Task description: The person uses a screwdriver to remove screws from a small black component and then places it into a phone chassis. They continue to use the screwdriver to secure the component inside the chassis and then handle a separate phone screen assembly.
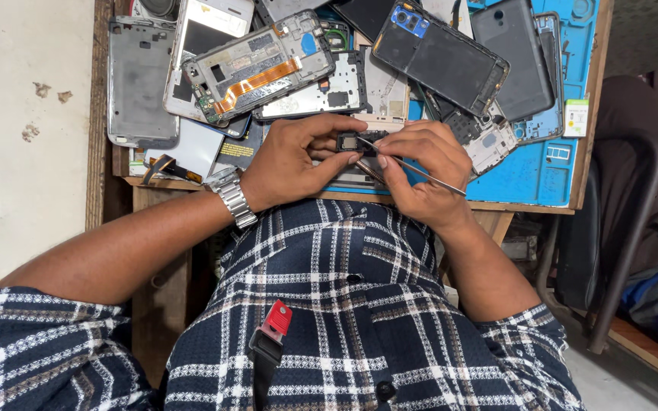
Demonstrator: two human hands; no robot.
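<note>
One part: small dark phone component (357, 142), pinched between both my hands just above the bench's near edge.
Handling: I judge it light, stiff, fragile; grip its edges only.
Left hand (292, 161): fingers closed on the part.
Right hand (426, 169): steadies the part, holds thin metal tweezers (413, 166).
Around: opened phone frames (257, 68) on blue mat (531, 175).

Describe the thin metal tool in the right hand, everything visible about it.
The tweezers are slim, silvery and look like metal, tapering to a fine point. They lie slanted, the point up-left at the small dark phone part, the back end sticking out lower right past the right hand. That hand's fingers pinch them near the middle. The left hand grips the dark part. Whether the tip touches the part is too small to tell.
</note>
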